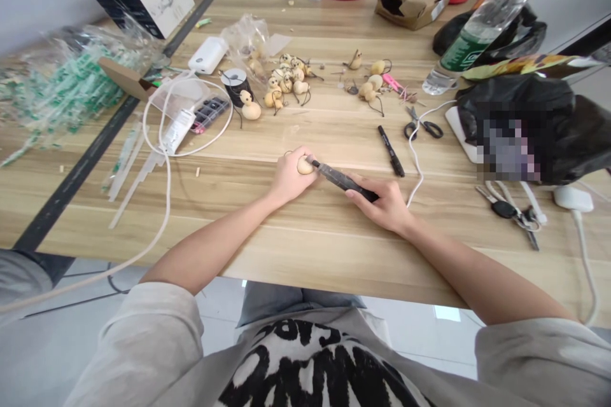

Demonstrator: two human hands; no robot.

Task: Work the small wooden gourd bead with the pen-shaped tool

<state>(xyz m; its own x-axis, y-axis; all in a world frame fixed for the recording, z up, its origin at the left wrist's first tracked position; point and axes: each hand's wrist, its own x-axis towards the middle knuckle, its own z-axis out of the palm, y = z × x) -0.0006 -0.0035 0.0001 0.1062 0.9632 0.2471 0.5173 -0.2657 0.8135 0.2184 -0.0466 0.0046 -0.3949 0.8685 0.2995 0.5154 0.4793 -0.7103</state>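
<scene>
In my left hand (290,177) is a small pale gourd (304,166), wrapped by the fingers just above the tabletop. My right hand (384,202) grips a dark pen-shaped tool (342,180) along its body. Its narrow tip points left and meets the gourd or lies right at it; the exact contact is too small to tell, as is whether it is a mini drill or a knife. Beyond my hands sits a cluster of small gourds (286,79) with dark cords. A single gourd (251,109) stands beside a spool of black cord (237,86).
Right of my hands lie a black marker (391,151), scissors (422,127) and keys (508,208). A white cable (416,162) runs down to my right wrist. Farther off stand a water bottle (470,44) and more gourds (372,86). Left are a looped white cable (167,203) and a compartment box (210,113).
</scene>
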